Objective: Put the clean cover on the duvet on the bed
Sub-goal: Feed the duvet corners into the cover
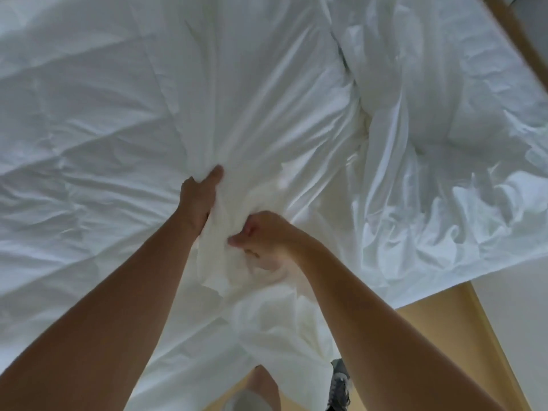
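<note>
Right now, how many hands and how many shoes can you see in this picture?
Hands: 2, the left hand and the right hand, both gripping the white bedding
Shoes: 2, a grey shoe and a pale shoe, which is blurred
Total: 4

Floor (pixel 439 336): light yellowish wood, lower right and bottom edge.
White panel (pixel 516 321): plain, right of floor; wall or furniture, cannot tell.
Wooden strip (pixel 517 31): slanted, upper right corner.
Light: soft, even.
</note>
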The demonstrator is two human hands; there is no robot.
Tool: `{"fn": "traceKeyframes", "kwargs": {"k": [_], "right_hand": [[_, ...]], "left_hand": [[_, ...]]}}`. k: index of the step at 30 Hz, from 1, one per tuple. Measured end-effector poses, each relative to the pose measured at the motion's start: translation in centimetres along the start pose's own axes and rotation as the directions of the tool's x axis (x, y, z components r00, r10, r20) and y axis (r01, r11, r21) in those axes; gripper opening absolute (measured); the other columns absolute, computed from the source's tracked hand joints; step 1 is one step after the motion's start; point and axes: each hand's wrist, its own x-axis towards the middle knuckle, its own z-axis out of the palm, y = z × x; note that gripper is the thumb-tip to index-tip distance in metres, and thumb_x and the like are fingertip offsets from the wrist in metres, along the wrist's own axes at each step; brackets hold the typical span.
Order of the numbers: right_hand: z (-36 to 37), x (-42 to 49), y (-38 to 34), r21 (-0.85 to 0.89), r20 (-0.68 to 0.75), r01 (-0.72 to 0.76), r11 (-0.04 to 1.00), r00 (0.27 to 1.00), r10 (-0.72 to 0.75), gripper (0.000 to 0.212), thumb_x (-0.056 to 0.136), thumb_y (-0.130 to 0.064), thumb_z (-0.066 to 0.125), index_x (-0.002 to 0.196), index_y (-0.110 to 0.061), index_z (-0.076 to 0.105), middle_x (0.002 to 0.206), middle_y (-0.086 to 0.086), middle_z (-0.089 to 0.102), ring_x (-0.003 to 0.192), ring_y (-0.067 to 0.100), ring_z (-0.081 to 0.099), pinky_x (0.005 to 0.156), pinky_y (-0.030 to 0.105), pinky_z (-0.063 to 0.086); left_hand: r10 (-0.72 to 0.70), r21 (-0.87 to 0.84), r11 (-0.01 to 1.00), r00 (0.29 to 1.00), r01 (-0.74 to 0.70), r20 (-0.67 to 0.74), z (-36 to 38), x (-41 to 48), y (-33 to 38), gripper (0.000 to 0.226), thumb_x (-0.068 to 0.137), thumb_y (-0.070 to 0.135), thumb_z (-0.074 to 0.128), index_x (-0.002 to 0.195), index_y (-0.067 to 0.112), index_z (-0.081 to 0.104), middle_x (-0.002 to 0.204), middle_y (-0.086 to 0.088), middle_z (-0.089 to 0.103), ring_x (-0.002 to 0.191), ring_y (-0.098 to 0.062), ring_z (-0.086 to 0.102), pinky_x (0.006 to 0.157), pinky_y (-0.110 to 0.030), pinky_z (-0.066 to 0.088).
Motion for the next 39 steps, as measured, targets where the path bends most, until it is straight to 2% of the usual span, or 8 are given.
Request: {"fn": "traceKeyframes", "kwargs": {"k": [3,10,15,21,26,30,35,39], "right_hand": [[-1.2,1.5,0.1,0.105,-0.568,-0.128,0.986,0.806,0.165,0.077,0.076,-0.071,0.071,0.13,-0.02,0.052,0.129,0.008,0.055,0.12,0.029,0.054,0.1,0.042,0.047],[1.2,4.8,0.2,0.145,-0.406,-0.389,0.91,0.815,0.413,0.123,0.07,-0.082,0.066,0.157,-0.012,0.013,0.154,0.02,0.027,0.144,0.037,0.029,0.107,0.054,0.039],[5.3,6.7,-2.9,0.397,-0.212,-0.359,0.845,0.859,0.465,0.129,0.055,-0.096,0.059,0.143,-0.003,0.043,0.135,0.017,0.057,0.125,0.035,0.056,0.106,0.047,0.046],[10.4,8.0,-1.9,0.756,0.045,-0.328,0.566,0.889,0.455,0.043,0.087,-0.058,0.065,0.08,-0.016,0.063,0.074,0.002,0.062,0.057,0.019,0.058,0.049,0.026,0.047],[14.6,8.8,-4.4,0.061,0.025,-0.222,0.973,0.975,0.221,0.042,0.101,-0.034,0.047,0.127,-0.004,0.061,0.115,0.015,0.063,0.114,0.035,0.061,0.089,0.035,0.047],[20.5,5.9,-7.3,-0.311,0.199,-0.028,0.95,0.976,0.093,0.041,0.101,-0.035,0.042,0.124,-0.012,0.066,0.133,0.013,0.063,0.127,0.032,0.056,0.095,0.039,0.037],[18.2,2.7,-4.6,-0.174,-0.258,-0.078,0.982,0.966,0.031,0.037,0.092,-0.052,0.051,0.099,-0.02,0.067,0.104,0.004,0.07,0.104,0.029,0.064,0.087,0.038,0.046],[15.5,-4.4,2.0,-0.35,-0.761,0.015,0.936,0.578,-0.294,0.051,0.09,-0.067,0.054,0.101,-0.018,0.063,0.095,-0.001,0.064,0.09,0.023,0.059,0.081,0.04,0.045]], "left_hand": [[0.108,0.263,0.962,0.986,-0.072,-0.127,-3.8,-0.3,-3.6,0.043,0.093,0.042,0.071,0.118,0.007,0.069,0.103,-0.006,0.071,0.093,-0.024,0.069,0.081,-0.034,0.054],[0.11,0.475,0.856,0.825,0.204,-0.554,-22.4,-1.4,-6.0,0.053,0.093,0.047,0.067,0.113,-0.001,0.07,0.104,-0.023,0.072,0.1,-0.041,0.069,0.081,-0.041,0.048],[-0.179,-0.091,0.981,0.98,0.172,-0.086,-15.3,-2.8,-4.6,0.044,0.083,0.026,0.082,0.121,0.01,0.069,0.102,-0.008,0.077,0.088,-0.025,0.075,0.07,-0.03,0.059],[-0.122,0.101,0.99,0.966,0.101,0.229,-9.7,-4.0,-6.9,0.032,0.08,0.028,0.083,0.11,0.021,0.073,0.096,0.004,0.079,0.082,-0.01,0.076,0.059,-0.017,0.055],[-0.069,0.239,0.965,0.981,0.112,-0.18,-17.5,-3.8,-9.7,0.036,0.091,0.035,0.074,0.116,0.01,0.072,0.096,-0.004,0.075,0.085,-0.02,0.072,0.074,-0.031,0.057],[-0.179,0.023,0.978,0.895,0.206,-0.409,-23.1,-5.0,-11.4,0.037,0.086,0.036,0.078,0.108,0.006,0.072,0.107,-0.018,0.074,0.088,-0.03,0.072,0.082,-0.047,0.061],[-0.379,-0.428,0.791,0.899,0.438,0.219,-19.1,-9.7,-13.5,0.056,0.079,0.052,0.08,0.118,0.012,0.075,0.116,-0.016,0.074,0.1,-0.032,0.074,0.074,-0.041,0.061],[-0.285,-0.426,0.782,0.869,0.455,0.406,-14.5,-13.7,-15.1,0.074,0.057,0.063,0.089,0.116,0.019,0.078,0.122,-0.014,0.072,0.111,-0.03,0.071,0.078,-0.037,0.061]]}}
